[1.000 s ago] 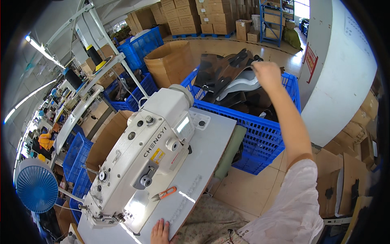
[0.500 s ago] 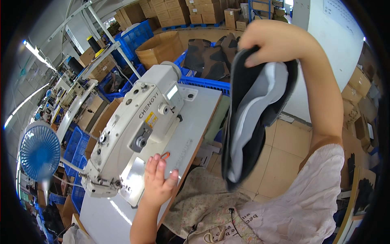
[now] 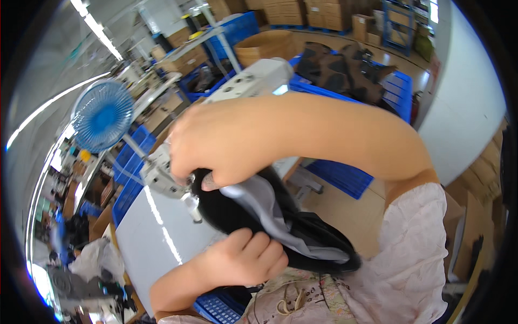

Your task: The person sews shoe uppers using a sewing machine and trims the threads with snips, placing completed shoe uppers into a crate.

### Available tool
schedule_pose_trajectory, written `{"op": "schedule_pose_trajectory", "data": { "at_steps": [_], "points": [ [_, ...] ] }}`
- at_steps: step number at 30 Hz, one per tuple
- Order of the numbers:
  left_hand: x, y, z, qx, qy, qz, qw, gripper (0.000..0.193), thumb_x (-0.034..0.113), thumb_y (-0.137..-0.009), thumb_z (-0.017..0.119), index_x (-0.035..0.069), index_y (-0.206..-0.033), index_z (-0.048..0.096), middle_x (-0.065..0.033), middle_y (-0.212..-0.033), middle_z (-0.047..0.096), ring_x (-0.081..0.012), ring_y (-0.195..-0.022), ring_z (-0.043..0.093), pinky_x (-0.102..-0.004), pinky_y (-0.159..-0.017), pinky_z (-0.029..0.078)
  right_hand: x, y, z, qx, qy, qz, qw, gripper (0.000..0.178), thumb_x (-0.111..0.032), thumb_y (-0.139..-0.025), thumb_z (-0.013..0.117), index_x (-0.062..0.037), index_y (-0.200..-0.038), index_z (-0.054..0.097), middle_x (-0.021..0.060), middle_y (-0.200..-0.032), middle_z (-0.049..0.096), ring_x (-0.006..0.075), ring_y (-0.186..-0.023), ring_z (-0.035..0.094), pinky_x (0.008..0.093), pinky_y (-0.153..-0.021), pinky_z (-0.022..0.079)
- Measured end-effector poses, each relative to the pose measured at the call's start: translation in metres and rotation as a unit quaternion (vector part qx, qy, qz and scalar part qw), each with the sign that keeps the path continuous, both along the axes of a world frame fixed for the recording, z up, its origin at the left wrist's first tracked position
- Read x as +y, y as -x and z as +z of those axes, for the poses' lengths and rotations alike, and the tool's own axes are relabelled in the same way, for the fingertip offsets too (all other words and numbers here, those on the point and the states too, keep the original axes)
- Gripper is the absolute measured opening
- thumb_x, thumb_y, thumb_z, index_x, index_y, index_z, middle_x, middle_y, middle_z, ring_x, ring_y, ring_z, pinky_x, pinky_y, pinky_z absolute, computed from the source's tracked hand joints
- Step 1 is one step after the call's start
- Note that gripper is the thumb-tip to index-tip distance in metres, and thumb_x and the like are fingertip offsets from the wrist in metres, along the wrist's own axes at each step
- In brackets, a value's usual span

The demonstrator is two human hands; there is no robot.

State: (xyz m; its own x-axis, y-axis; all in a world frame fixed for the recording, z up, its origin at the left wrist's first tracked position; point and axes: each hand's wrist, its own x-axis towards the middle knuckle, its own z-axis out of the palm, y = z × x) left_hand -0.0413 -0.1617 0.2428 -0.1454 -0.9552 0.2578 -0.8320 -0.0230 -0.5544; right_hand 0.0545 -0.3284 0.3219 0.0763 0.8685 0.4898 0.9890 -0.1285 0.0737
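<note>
A black padded fabric piece (image 3: 220,209) with a grey lining is stretched in front of me, its lining side partly showing. My right hand (image 3: 216,143) reaches across to the left and pinches the piece's upper left end, thumb on top, other fingers partly hidden. Lower down, my left hand (image 3: 245,259) is closed at the near edge of the same piece, its fingertips hidden. Just behind sits a white sewing machine (image 3: 256,75); my right forearm hides most of its body. The piece's left end overlaps the machine's needle end in view, and contact cannot be told.
The white sewing table (image 3: 154,243) extends below the machine. A small blue fan (image 3: 102,116) stands at the machine's left. Beyond it, a blue crate (image 3: 399,92) holds dark patterned pieces, with another blue crate (image 3: 345,178) lower down. Cardboard boxes (image 3: 326,15) are stacked at the back.
My right hand has swung the black fabric piece from the upper right down and left to the machine. My left hand, earlier with fingers spread over the table, is now closed at the piece's edge.
</note>
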Motion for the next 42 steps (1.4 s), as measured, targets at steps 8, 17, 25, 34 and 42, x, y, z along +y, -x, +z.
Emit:
{"op": "schedule_pose_trajectory", "data": {
  "at_steps": [8,17,25,34,42],
  "points": [
    [0.076,0.059,-0.023,0.024,0.134,0.169,0.976,0.014,0.019,-0.056,0.058,0.016,-0.062,0.046,0.0037,-0.06,0.034,-0.0078,-0.051,0.038,-0.0217,-0.045,0.024,0.01,0.042,-0.118,0.534,-0.093,0.126,0.831,0.017,-0.013,-0.09,0.066,-0.0053,-0.104,0.068,0.0114,-0.112,0.065,0.024,-0.107,0.061,0.0362,-0.093,0.047],
    [0.107,0.084,-0.034,0.045,0.135,0.233,0.962,0.013,0.017,-0.059,0.06,0.015,-0.065,0.049,0.0036,-0.06,0.035,-0.0075,-0.051,0.04,-0.0216,-0.044,0.024,0.07,0.037,-0.159,0.693,-0.072,0.214,0.684,0.015,-0.006,-0.092,0.06,-0.006,-0.105,0.067,0.0095,-0.122,0.062,0.0192,-0.112,0.058,0.0325,-0.091,0.046],
    [0.118,0.091,-0.046,0.101,0.134,0.267,0.949,0.016,0.017,-0.055,0.061,0.014,-0.066,0.05,0.0035,-0.061,0.036,-0.0086,-0.051,0.041,-0.0219,-0.044,0.027,0.076,-0.009,-0.203,0.463,-0.143,0.197,0.852,0.014,0.002,-0.082,0.056,-0.0079,-0.084,0.065,0.0074,-0.106,0.069,0.0292,-0.115,0.06,0.0442,-0.104,0.039],
    [0.13,0.078,-0.065,0.247,0.136,0.404,0.87,0.025,0.021,-0.057,0.07,0.011,-0.068,0.05,-0.0014,-0.064,0.045,-0.0152,-0.054,0.051,-0.0275,-0.045,0.037,0.024,0.013,-0.249,0.485,-0.11,0.056,0.866,0.026,-0.032,-0.09,0.058,-0.0061,-0.09,0.065,0.0078,-0.095,0.07,0.0272,-0.115,0.061,0.0427,-0.107,0.036],
    [0.131,0.045,-0.079,0.349,0.145,0.531,0.759,0.04,0.035,-0.066,0.08,0.006,-0.075,0.054,-0.007,-0.069,0.053,-0.0239,-0.063,0.06,-0.0355,-0.053,0.049,0.014,0.081,-0.259,0.635,-0.112,-0.017,0.764,0.12,-0.057,-0.06,0.085,-0.0029,-0.148,0.026,0.0201,-0.137,0.048,0.0391,-0.123,0.052,0.0416,-0.104,0.039]
  ]
}}
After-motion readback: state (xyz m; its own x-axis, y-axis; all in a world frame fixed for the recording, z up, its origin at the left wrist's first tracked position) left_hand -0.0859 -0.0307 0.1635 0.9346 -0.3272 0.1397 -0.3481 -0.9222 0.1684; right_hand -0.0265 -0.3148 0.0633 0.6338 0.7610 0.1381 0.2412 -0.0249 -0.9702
